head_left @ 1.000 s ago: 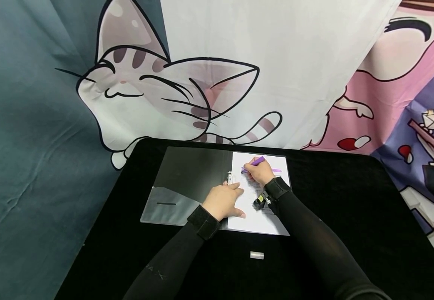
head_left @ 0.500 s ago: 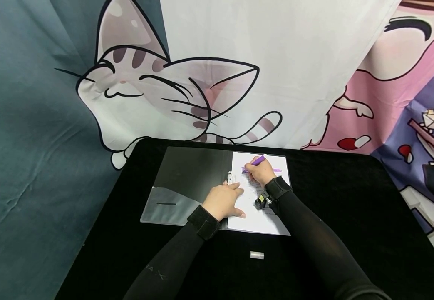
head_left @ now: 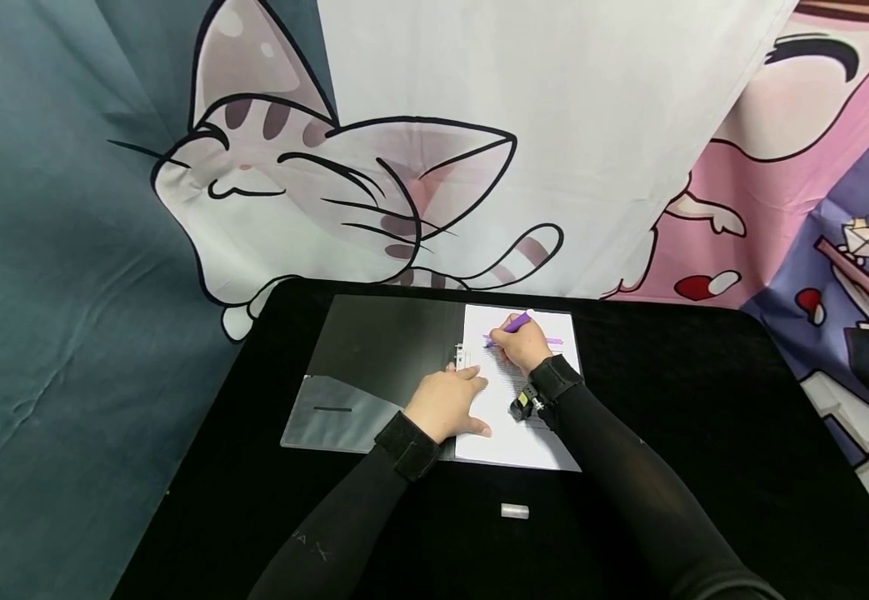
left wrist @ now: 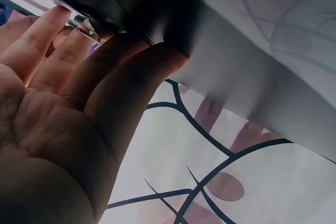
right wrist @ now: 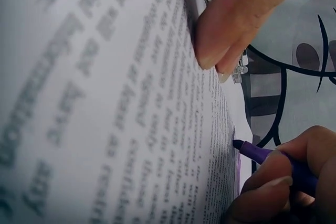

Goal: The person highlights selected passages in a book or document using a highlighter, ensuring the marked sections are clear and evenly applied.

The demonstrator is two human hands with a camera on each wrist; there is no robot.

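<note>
A sheet of printed white paper (head_left: 501,446) lies on the right side of an open dark folder (head_left: 385,333). My right hand (head_left: 524,343) pinches a purple highlighter (head_left: 518,322) over the upper part of the page. In the right wrist view the highlighter's dark tip (right wrist: 238,144) is right at the lines of text. A purple streak (head_left: 554,340) crosses the page near the top, partly behind the right hand. My left hand (head_left: 445,404) rests with fingers spread on the paper's left margin and the folder's spine, just below a metal clip (head_left: 460,354).
A small whitish cylinder (head_left: 514,511), like a pen cap, lies in front of the folder on the black-covered table (head_left: 666,375). The folder's left side has a grey pocket (head_left: 337,417). A cloth with cartoon prints (head_left: 441,67) hangs behind the table.
My right hand and the highlighter have shifted very slightly to the right along the upper text. The left hand has stayed in place on the paper.
</note>
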